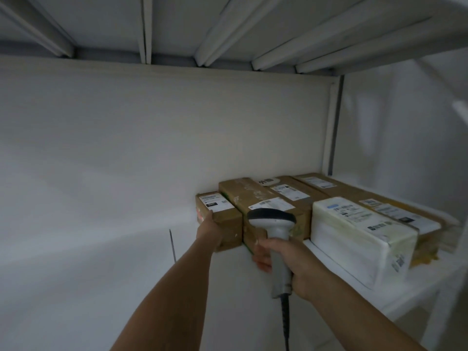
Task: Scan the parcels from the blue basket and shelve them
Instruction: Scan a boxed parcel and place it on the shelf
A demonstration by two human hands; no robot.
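Note:
A small brown cardboard parcel point(222, 214) with a white label sits at the left end of a row of parcels on the white shelf point(329, 259). My left hand point(209, 230) holds its near left corner, thumb on the left side. In my right hand point(291, 262) I grip a grey handheld barcode scanner point(274, 229), its dark head raised in front of a taller brown parcel point(255, 198). The scanner's black cable hangs down. The blue basket is out of view.
A white wrapped parcel point(354, 231) and two long brown boxes point(329, 188) fill the shelf's right part. A white back wall point(126, 148) stands behind, the underside of the shelf above point(228, 26) is overhead, and a grey upright post point(334, 122) is at the right.

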